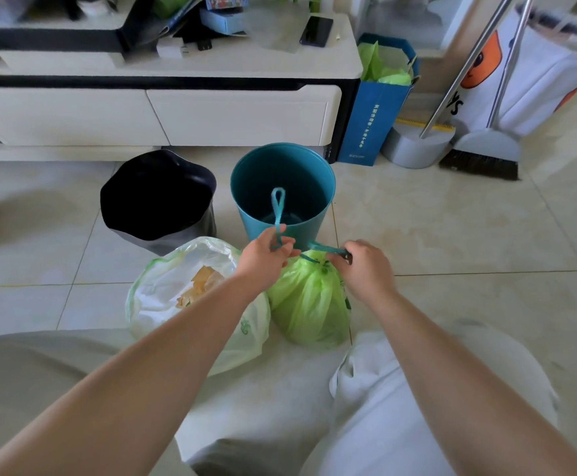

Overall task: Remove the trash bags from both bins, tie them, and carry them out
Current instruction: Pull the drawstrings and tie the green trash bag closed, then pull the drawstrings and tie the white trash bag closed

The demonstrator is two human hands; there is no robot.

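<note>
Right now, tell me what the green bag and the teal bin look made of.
Green bag: thin translucent plastic film, slightly glossy, creased into fine folds. Teal bin: probably hard plastic, smooth with a dull sheen, though painted metal is possible.

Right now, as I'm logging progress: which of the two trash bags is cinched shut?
The green bag, its neck gathered by the teal drawstring; the white bag beside it gapes open.
</note>
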